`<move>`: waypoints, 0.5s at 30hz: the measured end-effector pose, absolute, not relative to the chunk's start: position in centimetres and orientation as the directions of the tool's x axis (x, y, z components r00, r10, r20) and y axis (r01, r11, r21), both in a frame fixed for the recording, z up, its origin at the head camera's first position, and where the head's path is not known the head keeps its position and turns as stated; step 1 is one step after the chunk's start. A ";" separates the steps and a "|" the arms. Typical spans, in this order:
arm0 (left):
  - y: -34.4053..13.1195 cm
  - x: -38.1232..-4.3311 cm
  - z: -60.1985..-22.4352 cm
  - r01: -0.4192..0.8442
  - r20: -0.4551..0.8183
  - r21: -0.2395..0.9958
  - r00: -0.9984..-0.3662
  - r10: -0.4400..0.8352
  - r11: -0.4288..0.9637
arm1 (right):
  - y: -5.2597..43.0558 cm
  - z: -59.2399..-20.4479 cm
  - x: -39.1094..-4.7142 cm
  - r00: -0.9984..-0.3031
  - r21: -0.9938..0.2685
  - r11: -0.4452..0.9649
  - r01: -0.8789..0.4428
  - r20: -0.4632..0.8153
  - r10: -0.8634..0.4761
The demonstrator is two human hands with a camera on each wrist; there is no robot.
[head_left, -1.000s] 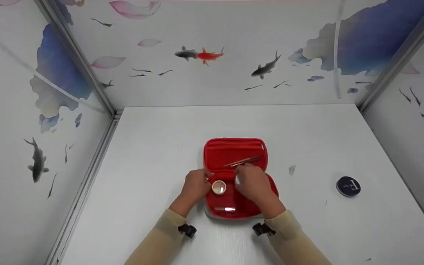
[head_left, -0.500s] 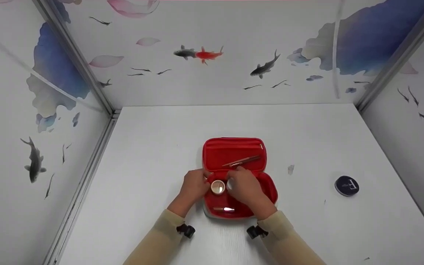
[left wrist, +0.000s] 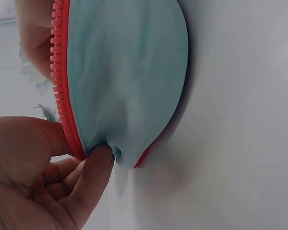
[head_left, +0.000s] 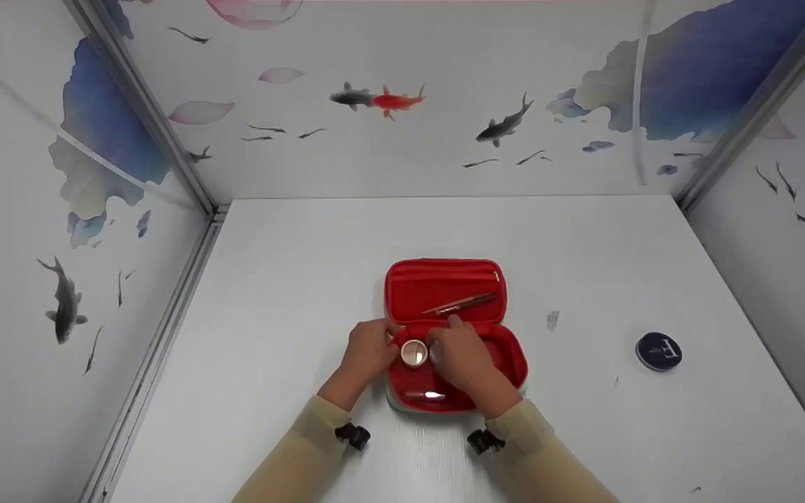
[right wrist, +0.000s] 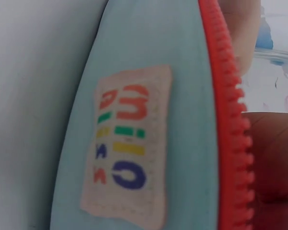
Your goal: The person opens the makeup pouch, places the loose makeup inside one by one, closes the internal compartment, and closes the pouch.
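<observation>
An unzipped cosmetic bag point(head_left: 446, 293), red inside, lies open on the table. My left hand point(head_left: 369, 349) is at its left side by the fold; in the left wrist view, thumb and finger pinch the pale blue shell point(left wrist: 129, 72) beside the red zipper. My right hand point(head_left: 464, 355) is inside the lower half, fingers bent around a small whitish item point(head_left: 435, 351) that is mostly hidden. Between both hands sits a round, cream-rimmed makeup pot point(head_left: 414, 353). The right wrist view shows the bag's outside with a lettered label point(right wrist: 129, 143).
Slim pencil-like sticks point(head_left: 462, 304) lie in the bag's upper half. A small shiny tube point(head_left: 427, 395) lies at the front of the lower half. A dark round compact point(head_left: 659, 351) stands on the table at right. Printed panels point(head_left: 409, 154) wall the table's back and sides.
My right hand has shifted left inside the bag, closer to the round pot, and the whitish item has moved with it. My left hand has kept its place at the bag's edge.
</observation>
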State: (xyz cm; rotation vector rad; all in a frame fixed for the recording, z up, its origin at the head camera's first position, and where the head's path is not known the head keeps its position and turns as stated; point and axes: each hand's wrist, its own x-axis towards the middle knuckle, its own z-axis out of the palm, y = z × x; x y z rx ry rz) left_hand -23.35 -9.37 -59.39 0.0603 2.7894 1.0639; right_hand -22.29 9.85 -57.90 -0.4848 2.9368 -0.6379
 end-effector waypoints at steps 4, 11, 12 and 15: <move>-9.4 -23.4 -59.5 -0.014 -0.125 0.662 -0.988 0.092 0.749 | 9.7 -58.0 -22.3 -0.943 -0.402 0.865 -0.300 -0.013 -0.332; -9.3 -23.4 -59.4 -0.040 -0.147 0.671 -0.986 0.079 0.741 | 9.6 -57.8 -22.1 -0.947 -0.393 0.875 -0.282 -0.033 -0.320; -9.3 -23.4 -59.3 -0.043 -0.149 0.671 -0.986 0.078 0.740 | 9.6 -57.8 -22.1 -0.947 -0.396 0.876 -0.276 -0.042 -0.317; -9.3 -23.4 -59.3 -0.044 -0.148 0.669 -0.986 0.076 0.742 | 9.6 -57.6 -22.1 -0.949 -0.401 0.879 -0.258 -0.065 -0.309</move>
